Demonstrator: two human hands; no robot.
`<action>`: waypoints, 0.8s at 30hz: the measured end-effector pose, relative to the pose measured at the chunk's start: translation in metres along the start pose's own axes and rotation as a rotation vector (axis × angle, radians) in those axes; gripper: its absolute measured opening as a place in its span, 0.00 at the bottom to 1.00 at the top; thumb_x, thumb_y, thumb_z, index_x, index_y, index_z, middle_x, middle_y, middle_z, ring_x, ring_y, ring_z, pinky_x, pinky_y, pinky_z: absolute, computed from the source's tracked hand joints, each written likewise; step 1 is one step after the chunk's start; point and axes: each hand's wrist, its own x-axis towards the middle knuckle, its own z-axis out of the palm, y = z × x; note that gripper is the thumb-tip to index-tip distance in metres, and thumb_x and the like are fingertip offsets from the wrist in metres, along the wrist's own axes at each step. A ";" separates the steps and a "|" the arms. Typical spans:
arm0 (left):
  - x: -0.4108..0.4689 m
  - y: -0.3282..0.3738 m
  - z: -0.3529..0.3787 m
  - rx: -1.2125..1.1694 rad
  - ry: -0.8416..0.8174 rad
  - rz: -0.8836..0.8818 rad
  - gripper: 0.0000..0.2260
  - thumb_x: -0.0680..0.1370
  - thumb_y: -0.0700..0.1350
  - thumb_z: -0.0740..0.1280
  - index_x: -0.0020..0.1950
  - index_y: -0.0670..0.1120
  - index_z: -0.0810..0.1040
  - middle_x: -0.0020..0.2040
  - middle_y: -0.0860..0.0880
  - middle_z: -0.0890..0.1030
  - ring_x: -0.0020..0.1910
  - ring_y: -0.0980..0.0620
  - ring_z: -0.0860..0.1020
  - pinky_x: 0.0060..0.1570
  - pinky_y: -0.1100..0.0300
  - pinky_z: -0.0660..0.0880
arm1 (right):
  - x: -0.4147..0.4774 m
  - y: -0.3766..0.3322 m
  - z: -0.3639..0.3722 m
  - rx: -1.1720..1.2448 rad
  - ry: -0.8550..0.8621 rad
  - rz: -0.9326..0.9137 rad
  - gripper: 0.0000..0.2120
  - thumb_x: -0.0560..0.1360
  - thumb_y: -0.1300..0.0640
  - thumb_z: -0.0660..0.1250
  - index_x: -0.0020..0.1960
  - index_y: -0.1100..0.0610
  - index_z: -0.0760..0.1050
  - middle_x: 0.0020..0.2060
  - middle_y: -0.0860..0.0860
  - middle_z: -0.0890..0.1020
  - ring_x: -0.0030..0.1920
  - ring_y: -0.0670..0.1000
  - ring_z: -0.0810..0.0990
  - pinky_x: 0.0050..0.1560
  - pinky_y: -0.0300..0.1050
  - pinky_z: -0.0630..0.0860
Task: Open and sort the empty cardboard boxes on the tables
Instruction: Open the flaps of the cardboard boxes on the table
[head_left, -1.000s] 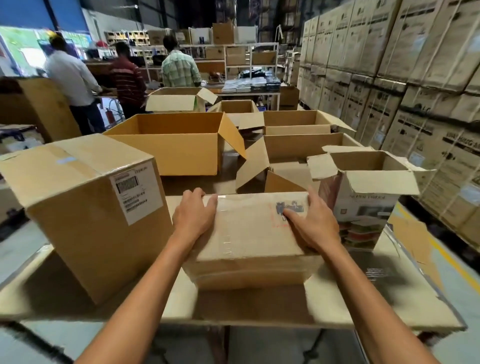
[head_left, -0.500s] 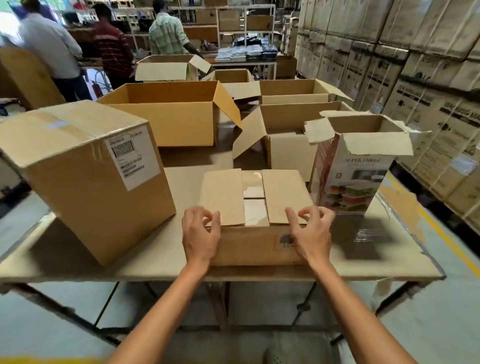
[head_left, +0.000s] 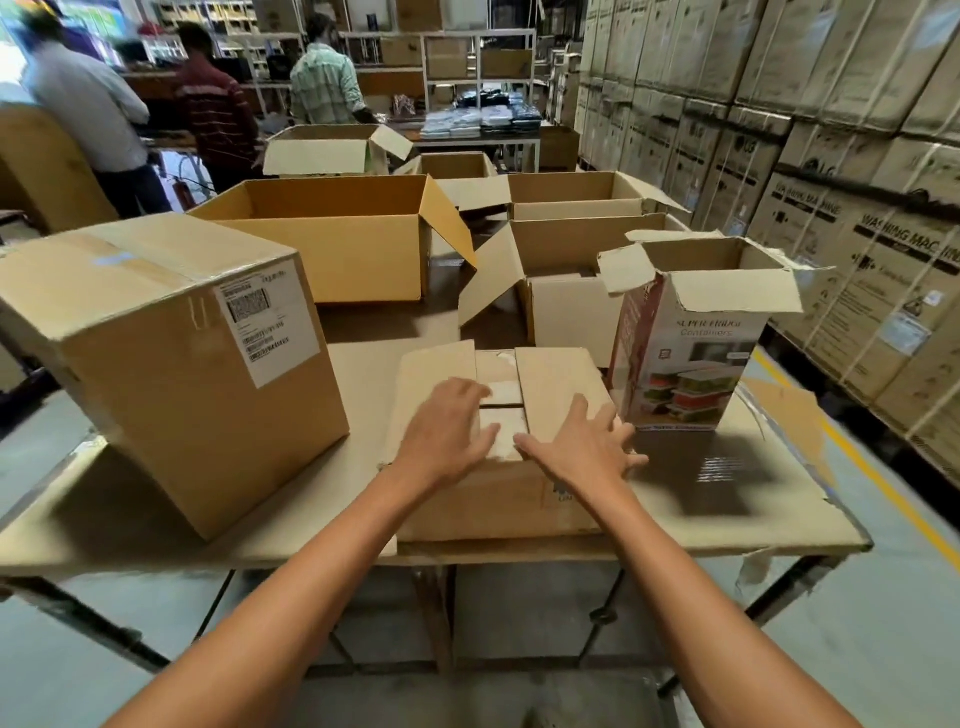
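Observation:
A small brown cardboard box (head_left: 550, 379) stands at the near edge of the table (head_left: 156, 525), its top flaps folded shut with a gap down the middle. My left hand (head_left: 447, 431) lies on the left flap, fingers reaching toward the gap. My right hand (head_left: 582, 447) hovers or rests over the right flap's near edge with fingers spread; contact is blurred. Neither hand grips anything. A large taped box with a shipping label (head_left: 171, 358) sits to the left. An opened printed container box (head_left: 691, 338) stands to the right.
Several opened brown boxes (head_left: 337, 244) fill the table behind. Stacked appliance cartons (head_left: 831, 171) line the right wall beside a yellow floor line. Three people (head_left: 218, 109) work at shelves and tables at the back left.
The box was turned so its flapped side faces up and now rests at the table edge. Both hands moved from its near top edge onto the flaps, fingers straightening.

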 end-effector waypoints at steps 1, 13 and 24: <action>0.006 0.006 -0.002 0.017 -0.122 0.085 0.19 0.80 0.53 0.64 0.69 0.48 0.73 0.66 0.48 0.76 0.64 0.48 0.74 0.61 0.52 0.74 | 0.000 -0.002 0.002 -0.023 -0.004 0.003 0.47 0.67 0.25 0.63 0.77 0.49 0.56 0.74 0.60 0.58 0.71 0.68 0.59 0.68 0.74 0.59; 0.042 -0.026 -0.115 0.566 -0.408 -0.141 0.15 0.82 0.55 0.61 0.61 0.47 0.77 0.55 0.49 0.80 0.55 0.48 0.78 0.57 0.47 0.75 | -0.011 0.000 0.008 -0.084 0.094 -0.004 0.38 0.72 0.28 0.59 0.75 0.49 0.60 0.75 0.58 0.57 0.69 0.65 0.61 0.64 0.62 0.63; 0.010 -0.064 -0.031 0.297 -0.243 -0.524 0.24 0.79 0.60 0.59 0.70 0.49 0.71 0.69 0.43 0.71 0.71 0.35 0.63 0.68 0.31 0.56 | 0.018 0.020 -0.049 0.432 0.062 -0.133 0.24 0.82 0.40 0.51 0.63 0.55 0.75 0.60 0.58 0.79 0.54 0.58 0.75 0.55 0.55 0.72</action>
